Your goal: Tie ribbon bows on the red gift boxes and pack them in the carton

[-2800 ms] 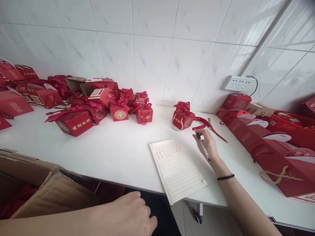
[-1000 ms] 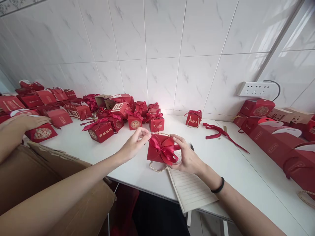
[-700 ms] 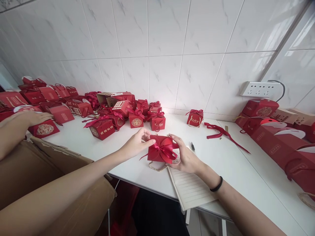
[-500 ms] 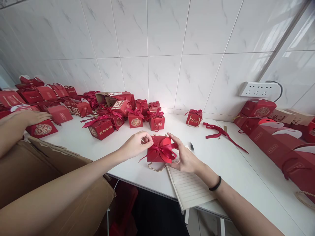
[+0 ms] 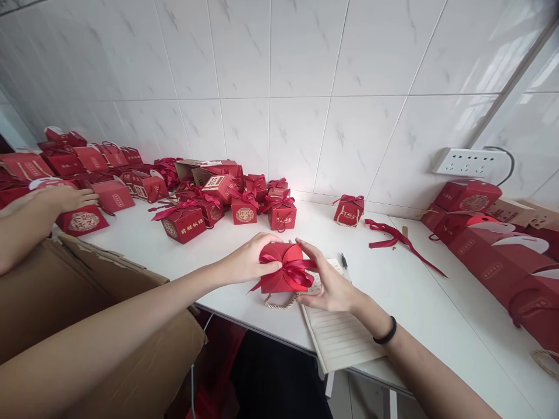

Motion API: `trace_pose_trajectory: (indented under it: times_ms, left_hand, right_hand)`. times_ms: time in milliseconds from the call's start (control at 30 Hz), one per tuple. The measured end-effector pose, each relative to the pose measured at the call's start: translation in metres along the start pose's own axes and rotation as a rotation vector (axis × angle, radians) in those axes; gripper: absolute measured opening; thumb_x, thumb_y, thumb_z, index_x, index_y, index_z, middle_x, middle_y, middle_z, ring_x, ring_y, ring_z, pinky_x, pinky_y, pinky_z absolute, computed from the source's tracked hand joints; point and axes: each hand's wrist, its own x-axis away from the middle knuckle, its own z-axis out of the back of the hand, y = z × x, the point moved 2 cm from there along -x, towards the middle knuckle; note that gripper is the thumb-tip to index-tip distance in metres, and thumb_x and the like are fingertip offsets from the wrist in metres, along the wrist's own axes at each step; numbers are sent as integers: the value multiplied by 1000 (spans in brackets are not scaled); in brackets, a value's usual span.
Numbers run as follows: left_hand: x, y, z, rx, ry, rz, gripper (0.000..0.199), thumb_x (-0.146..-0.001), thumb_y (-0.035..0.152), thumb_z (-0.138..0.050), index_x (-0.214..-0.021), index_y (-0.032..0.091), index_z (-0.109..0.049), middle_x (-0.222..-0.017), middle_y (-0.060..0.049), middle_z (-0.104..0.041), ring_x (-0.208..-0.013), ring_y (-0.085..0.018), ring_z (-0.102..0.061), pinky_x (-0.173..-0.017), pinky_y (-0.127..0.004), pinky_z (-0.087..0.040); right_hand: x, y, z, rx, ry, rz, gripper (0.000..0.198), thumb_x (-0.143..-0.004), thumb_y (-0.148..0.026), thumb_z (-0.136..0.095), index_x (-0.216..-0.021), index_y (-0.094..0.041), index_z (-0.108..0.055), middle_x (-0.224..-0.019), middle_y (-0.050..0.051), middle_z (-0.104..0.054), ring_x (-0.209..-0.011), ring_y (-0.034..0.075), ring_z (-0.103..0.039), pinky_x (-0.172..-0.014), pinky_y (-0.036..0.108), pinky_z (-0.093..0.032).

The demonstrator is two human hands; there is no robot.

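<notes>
A small red gift box is on the white table in front of me, its top flaps closed under a red ribbon bow. From the left, my left hand curls round the box, thumb laid over the flap beside the bow's knot. My right hand grips the opposite side, fingers behind and thumb at the front. A twisted gold cord handle droops at the box's near side. Under my right hand lies a lined notebook.
Red gift boxes crowd the left, more boxes the right. One box and loose ribbon lie farther back. Another person's hand is at the left, above an open carton. A power strip hangs on the wall.
My left hand has gone from pinched fingers near the bow's left side to wrapping round the box. My right hand stays at its right side. The view has shifted slightly.
</notes>
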Motion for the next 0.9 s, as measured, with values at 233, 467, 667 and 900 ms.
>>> trace_pose_trajectory:
  times_ms: [233,467,667,900]
  left_hand:
    - [0,3,1,52,-30,28,42,-79,35,-52,-119,21,-47,-126,-6,-49,-112,-21,-50,-96,-35,-41]
    - [-1,5,1,29,-41,56,58,-69,43,-65,-120,21,-47,-126,-7,-48,-110,-24,-51,-94,-36,-43]
    - [-2,2,0,21,-18,107,52,-72,41,-62,-118,23,-47,-124,-5,-49,-105,-21,-54,-88,-33,-46]
    - [-2,2,0,6,-8,99,52,-72,39,-61,-119,22,-47,-126,-5,-49,-109,-22,-53,-93,-34,-44]
  right_hand:
    - [-3,9,7,-381,279,-294,39,-90,-56,-46,-88,-18,-50,-96,7,-55,-90,21,-56,-79,38,-52]
    - [-8,11,4,-502,319,-432,42,-76,-54,-66,-70,-15,-53,-75,2,-57,-73,15,-55,-80,34,-49]
    - [-7,17,4,-678,349,-528,40,-69,-50,-73,-63,-14,-56,-72,1,-57,-74,15,-55,-83,32,-49]
    - [-7,20,2,-739,398,-564,42,-63,-53,-76,-69,-13,-64,-80,6,-62,-87,23,-58,-82,34,-50]
